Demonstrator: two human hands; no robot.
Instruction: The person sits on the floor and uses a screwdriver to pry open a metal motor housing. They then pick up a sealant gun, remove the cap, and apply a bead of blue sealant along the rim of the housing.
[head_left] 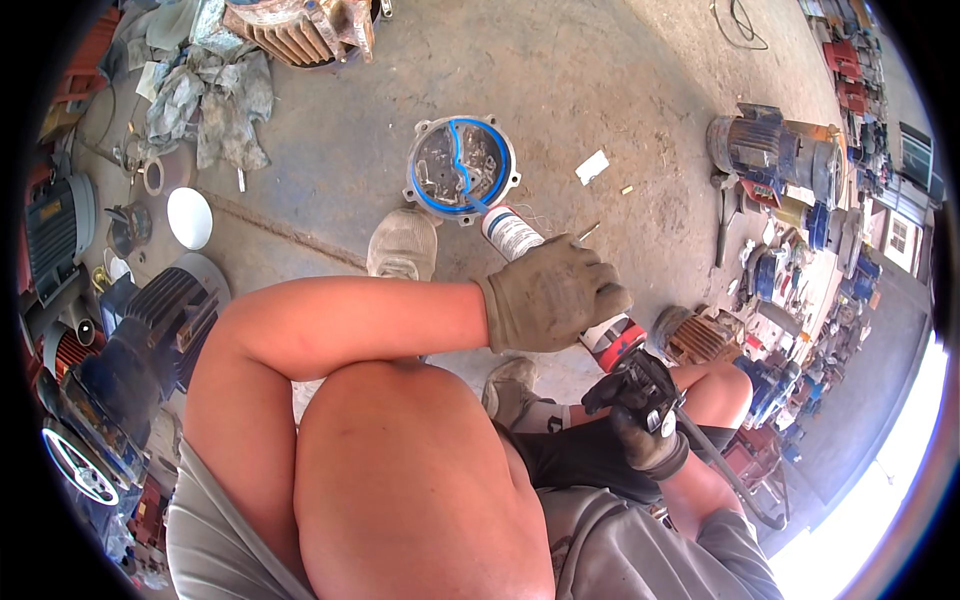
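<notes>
A round metal motor end cover (417, 130) with bolt lugs lies on the floor in front of my shoes. Blue sealant (459, 155) runs round its inner rim and in a wavy line across its middle. My left hand (560, 290), in a worn tan glove, is wrapped round a white sealant cartridge (512, 234) whose nozzle (478, 204) points down at the cover's near rim. Behind it, my right hand (648, 415), in a dark-palmed glove, is closed round the handle of a caulking gun (613, 345); its trigger is mostly hidden. A bent rod (735, 485) trails behind.
A rusty motor housing (290, 30) and crumpled grey rags (215, 100) lie at far left. Motors (180, 300) crowd the left side. On the right stand another motor (755, 140), a rusty finned part (700, 335) and scattered tools. White paper (592, 167) lies beside the cover.
</notes>
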